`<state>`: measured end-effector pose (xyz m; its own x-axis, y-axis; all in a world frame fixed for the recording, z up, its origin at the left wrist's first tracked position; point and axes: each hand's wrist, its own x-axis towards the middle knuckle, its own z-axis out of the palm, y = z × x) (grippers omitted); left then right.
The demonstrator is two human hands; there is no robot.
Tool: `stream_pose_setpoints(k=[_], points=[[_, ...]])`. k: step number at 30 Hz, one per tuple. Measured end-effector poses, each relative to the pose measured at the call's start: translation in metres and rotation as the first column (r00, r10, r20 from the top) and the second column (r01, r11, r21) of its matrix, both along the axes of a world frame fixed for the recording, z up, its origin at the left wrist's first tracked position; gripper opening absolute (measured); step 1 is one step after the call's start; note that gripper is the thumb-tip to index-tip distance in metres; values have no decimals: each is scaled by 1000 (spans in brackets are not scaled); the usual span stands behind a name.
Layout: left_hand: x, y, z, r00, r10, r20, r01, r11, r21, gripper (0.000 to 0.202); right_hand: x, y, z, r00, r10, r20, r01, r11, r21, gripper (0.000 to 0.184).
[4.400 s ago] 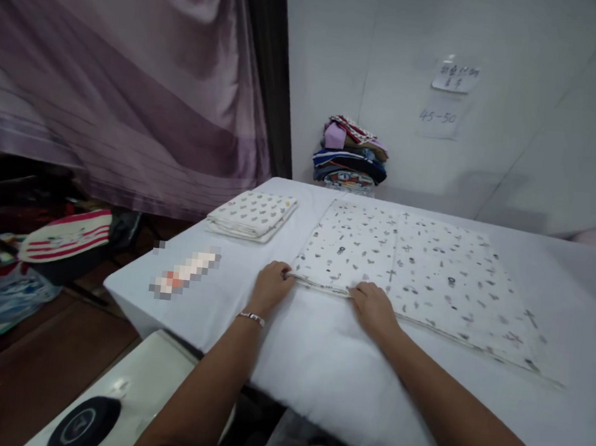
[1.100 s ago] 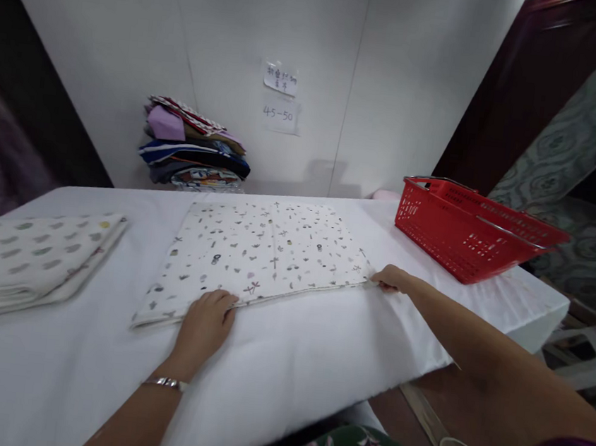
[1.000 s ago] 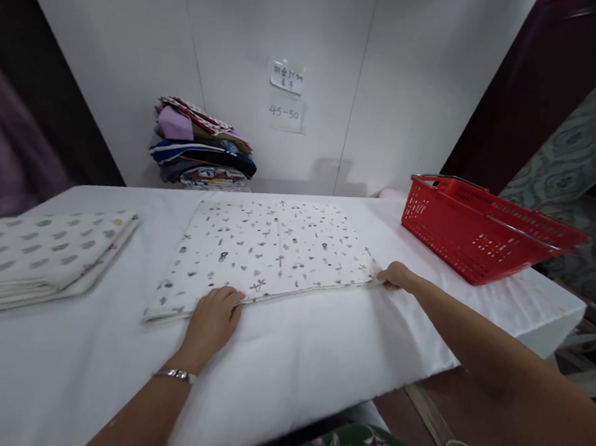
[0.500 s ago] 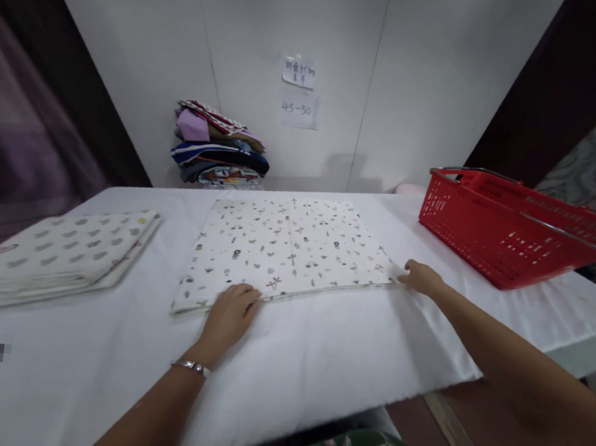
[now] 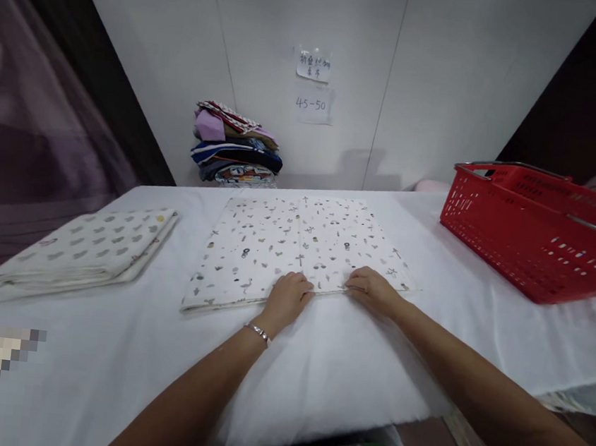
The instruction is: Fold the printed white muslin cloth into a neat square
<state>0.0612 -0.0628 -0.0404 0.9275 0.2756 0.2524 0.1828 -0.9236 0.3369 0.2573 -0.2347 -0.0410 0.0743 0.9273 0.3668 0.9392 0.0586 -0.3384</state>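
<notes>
A folded white cloth [image 5: 269, 238] with small grey and brown prints lies flat in front of me, a crease running down its middle. At its near edge, my left hand [image 5: 290, 297] has its fingers curled over the layers, just left of the crease. A short way to the right, my right hand [image 5: 373, 291] pinches the same edge with bent fingers. The thumbs are partly hidden. Off to the left rests another folded white cloth [image 5: 88, 243] with grey oval prints, which neither hand touches.
A white cover [image 5: 139, 362] drapes the table. At the back stands a stack of folded fabrics [image 5: 236, 149] by the wall, below handwritten paper signs [image 5: 313, 104]. A red plastic basket [image 5: 520, 239] with metal handles sits on the right. A purple curtain [image 5: 26, 173] hangs at left.
My right hand has moved left from the cloth's right corner towards the middle of the near edge. My left hand has shifted right along that edge. The view has turned slightly.
</notes>
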Motion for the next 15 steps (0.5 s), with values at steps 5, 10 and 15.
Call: stream_pose_setpoints(k=[5,10,15], points=[[1,1,-7,999,-3,39,2,1000,0,25,-4,2,-6,998,-69,4,69,997,43,20],[0,0,-9,996,3,92,-12,995,95,25,-6,2,-18,983,-127,135,105,982,158,23],[0,-3,-9,994,-10,112,-13,980,200,24,-8,1,-22,972,-129,198,101,984,148,23]])
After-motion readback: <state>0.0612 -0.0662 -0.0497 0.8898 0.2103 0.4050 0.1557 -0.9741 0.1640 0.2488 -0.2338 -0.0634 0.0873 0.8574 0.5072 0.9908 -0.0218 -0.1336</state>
